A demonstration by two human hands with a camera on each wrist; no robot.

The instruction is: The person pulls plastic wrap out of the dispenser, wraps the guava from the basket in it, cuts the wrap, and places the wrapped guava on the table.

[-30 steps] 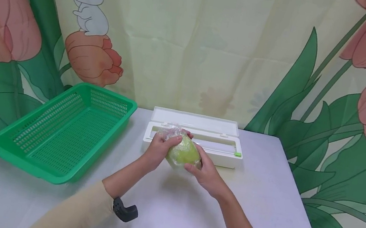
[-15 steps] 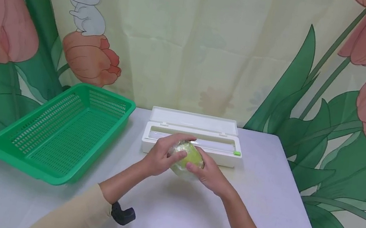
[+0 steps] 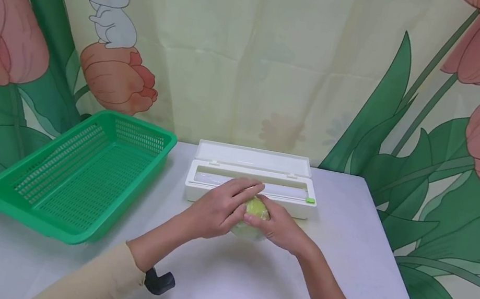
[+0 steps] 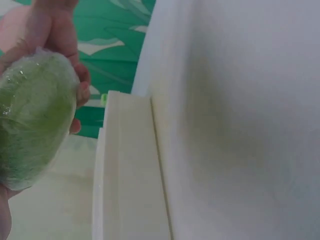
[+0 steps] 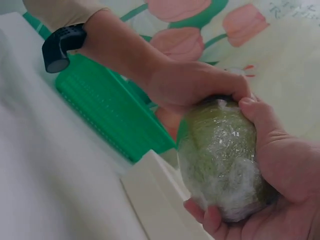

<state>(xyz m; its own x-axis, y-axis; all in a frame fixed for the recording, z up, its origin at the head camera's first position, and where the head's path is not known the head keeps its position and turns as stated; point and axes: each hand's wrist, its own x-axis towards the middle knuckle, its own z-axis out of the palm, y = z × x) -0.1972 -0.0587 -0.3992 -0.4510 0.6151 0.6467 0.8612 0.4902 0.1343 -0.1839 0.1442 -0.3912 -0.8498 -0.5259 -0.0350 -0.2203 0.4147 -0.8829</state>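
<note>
A green fruit (image 3: 257, 208), wrapped in cling film, is held above the table between both hands. My left hand (image 3: 219, 210) lies over its left and upper side, with the fingers bent around it. On the other side my right hand (image 3: 286, 227) grips the fruit, thumb in front. The film looks crinkled and shiny on the fruit (image 5: 220, 155) in the right wrist view, where fingers of the right hand (image 5: 290, 172) curl beneath. Much of the fruit is hidden by the hands in the head view. Just behind them stands a white cling film box (image 3: 201, 194), its lid raised.
An empty-looking green plastic basket (image 3: 77, 236) stands on the left of the white-covered table (image 3: 239, 297). A roll (image 3: 208, 178) lies inside the white box, and a small green slider (image 3: 310, 200) sits at its right end. A printed curtain (image 3: 255, 57) hangs behind.
My left hand has moved from the fruit's left end to over its top, covering more of it. The right hand keeps its hold. The fruit has shifted slightly right and turned.
</note>
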